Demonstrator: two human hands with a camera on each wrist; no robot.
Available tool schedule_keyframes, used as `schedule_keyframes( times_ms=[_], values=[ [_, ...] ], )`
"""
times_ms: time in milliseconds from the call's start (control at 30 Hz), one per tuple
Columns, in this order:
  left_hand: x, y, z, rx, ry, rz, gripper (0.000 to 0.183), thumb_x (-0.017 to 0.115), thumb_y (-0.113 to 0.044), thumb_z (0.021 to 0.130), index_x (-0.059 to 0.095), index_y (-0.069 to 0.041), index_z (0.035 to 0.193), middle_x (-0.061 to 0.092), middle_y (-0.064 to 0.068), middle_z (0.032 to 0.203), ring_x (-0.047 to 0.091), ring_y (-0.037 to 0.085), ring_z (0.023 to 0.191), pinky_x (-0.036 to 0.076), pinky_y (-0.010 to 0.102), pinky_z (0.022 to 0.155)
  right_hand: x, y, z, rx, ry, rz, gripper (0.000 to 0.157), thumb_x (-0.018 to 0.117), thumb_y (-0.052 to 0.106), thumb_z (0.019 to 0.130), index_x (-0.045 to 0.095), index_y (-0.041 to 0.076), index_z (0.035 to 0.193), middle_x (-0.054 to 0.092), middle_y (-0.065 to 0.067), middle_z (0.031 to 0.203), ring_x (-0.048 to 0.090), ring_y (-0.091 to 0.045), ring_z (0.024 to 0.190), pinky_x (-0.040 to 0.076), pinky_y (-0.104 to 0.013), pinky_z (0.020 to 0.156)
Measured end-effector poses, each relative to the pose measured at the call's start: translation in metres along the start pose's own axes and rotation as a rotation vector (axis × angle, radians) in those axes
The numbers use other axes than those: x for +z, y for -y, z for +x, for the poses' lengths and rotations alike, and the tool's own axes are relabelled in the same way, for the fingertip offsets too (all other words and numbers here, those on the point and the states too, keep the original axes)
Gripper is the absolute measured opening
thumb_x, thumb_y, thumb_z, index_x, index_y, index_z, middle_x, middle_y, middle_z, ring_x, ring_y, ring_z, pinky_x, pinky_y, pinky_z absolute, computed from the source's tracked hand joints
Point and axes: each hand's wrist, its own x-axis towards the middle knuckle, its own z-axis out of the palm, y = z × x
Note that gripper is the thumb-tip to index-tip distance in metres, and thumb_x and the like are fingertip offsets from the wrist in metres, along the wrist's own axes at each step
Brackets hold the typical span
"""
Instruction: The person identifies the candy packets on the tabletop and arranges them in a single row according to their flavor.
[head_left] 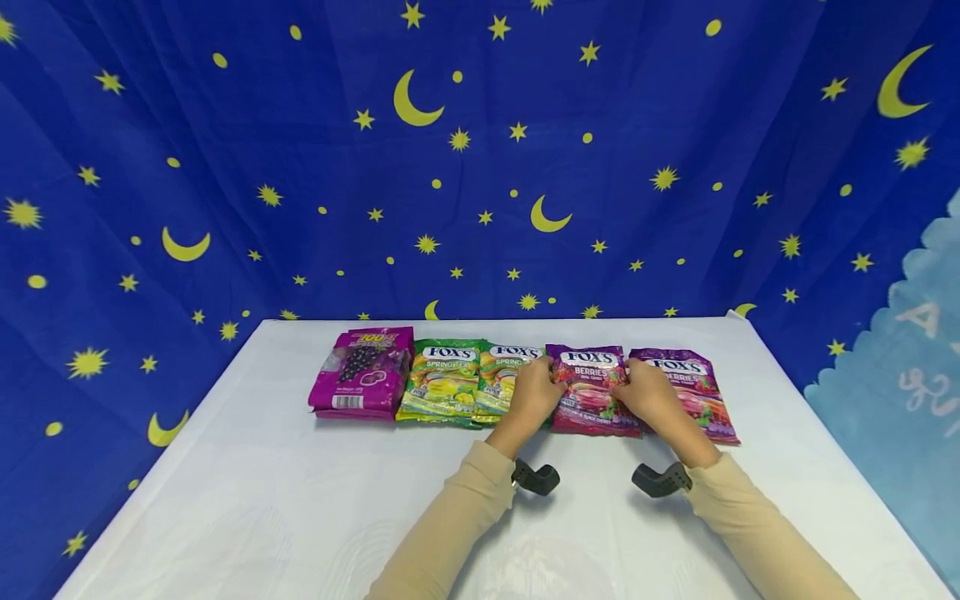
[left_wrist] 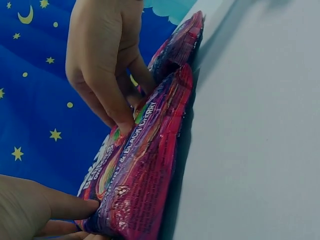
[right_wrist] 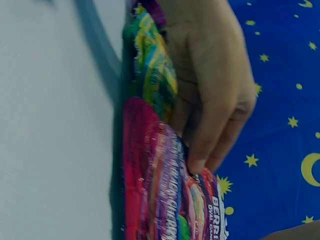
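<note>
A purple-and-red bag of Fox's Berries oval candy (head_left: 592,396) lies face up on the table between both hands. My left hand (head_left: 536,392) grips its left edge, thumb on the front, as the left wrist view also shows close up. On the opposite edge my right hand (head_left: 651,392) pinches the same bag, fingertips pressed into the printed face (left_wrist: 145,165). A second berries bag (head_left: 708,404) sits to the right, partly covered by my right hand. Left of the held bag, a green-and-yellow Fox's Spring Tea bag (head_left: 491,392) is partly behind my left hand.
Another Spring Tea bag (head_left: 441,383) and a purple grape candy bag (head_left: 363,379) continue the row leftward. The row runs along the back of the white table (head_left: 300,517). Behind hangs a blue star-and-moon cloth (head_left: 480,167). Dark wrist mounts (head_left: 536,477) jut inward below both hands.
</note>
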Motion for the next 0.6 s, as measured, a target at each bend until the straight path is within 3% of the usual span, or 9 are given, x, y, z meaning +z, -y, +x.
schedule_keyframes(
  times_ms=[200,433,600],
  values=[
    [0.0011,-0.0009,-0.0032,0.072,-0.078,0.054,0.044,0.078,-0.006,0.079,0.060,0.005,0.118,0.068,0.020,0.104,0.067,0.031,0.096,0.055,0.037,0.081,0.0026,0.0053,-0.0044,-0.040,-0.064,-0.067,0.054,0.067,0.012,0.088,0.048,-0.021,0.125,0.055,-0.039,0.118,0.056,-0.050,0.107,0.047,-0.058,0.088],
    [0.0032,-0.0011,-0.0042,0.111,-0.102,0.105,0.043,0.078,-0.006,0.078,0.061,0.006,0.116,0.068,0.021,0.099,0.067,0.031,0.091,0.055,0.036,0.079,0.0043,0.0047,-0.0072,-0.054,-0.114,-0.083,0.050,0.070,0.012,0.086,0.052,-0.018,0.123,0.057,-0.037,0.114,0.059,-0.048,0.103,0.049,-0.057,0.085],
    [0.0010,-0.0064,-0.0060,0.151,-0.114,0.152,0.041,0.078,-0.004,0.077,0.063,0.004,0.114,0.065,0.019,0.098,0.065,0.030,0.090,0.055,0.036,0.079,0.0041,0.0003,-0.0105,-0.074,-0.176,-0.055,0.045,0.072,0.009,0.083,0.058,-0.013,0.119,0.063,-0.031,0.105,0.064,-0.039,0.087,0.053,-0.051,0.073]
  ],
)
